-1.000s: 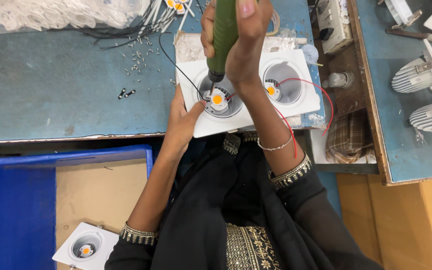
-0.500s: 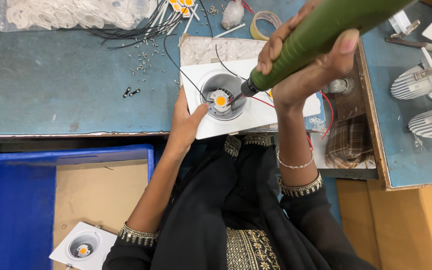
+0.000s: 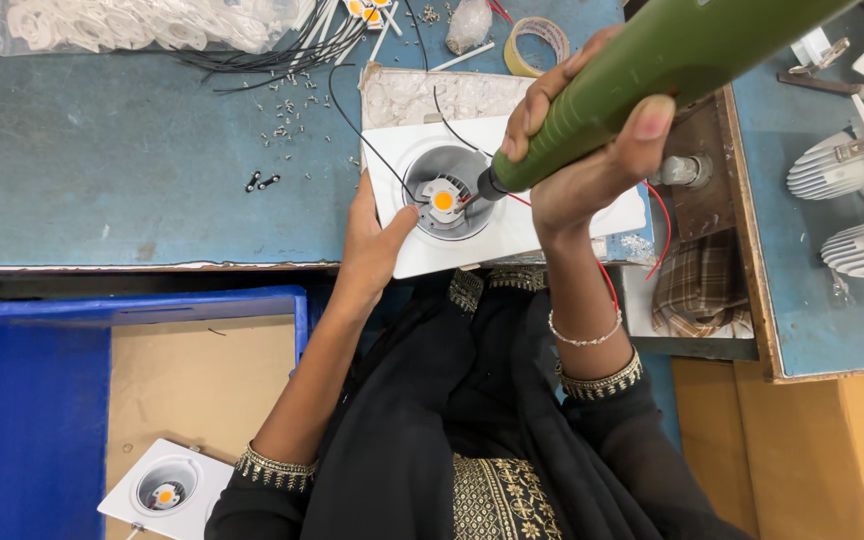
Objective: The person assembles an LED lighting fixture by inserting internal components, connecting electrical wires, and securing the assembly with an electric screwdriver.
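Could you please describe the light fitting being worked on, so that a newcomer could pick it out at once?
Start at the near edge of the blue workbench. The white square light fitting lies there, steadied by the left hand, with the right hand aiming a green power screwdriver into its round recess. Unlike the matching fitting in the blue crate, it trails red and black wires.

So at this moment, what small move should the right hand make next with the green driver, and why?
Probably tip the green driver more upright and seat its bit on the LED module. It lies steeply slanted in the right hand, its tip just beside the orange chip, while the left hand steadies the white square fixture at its edge.
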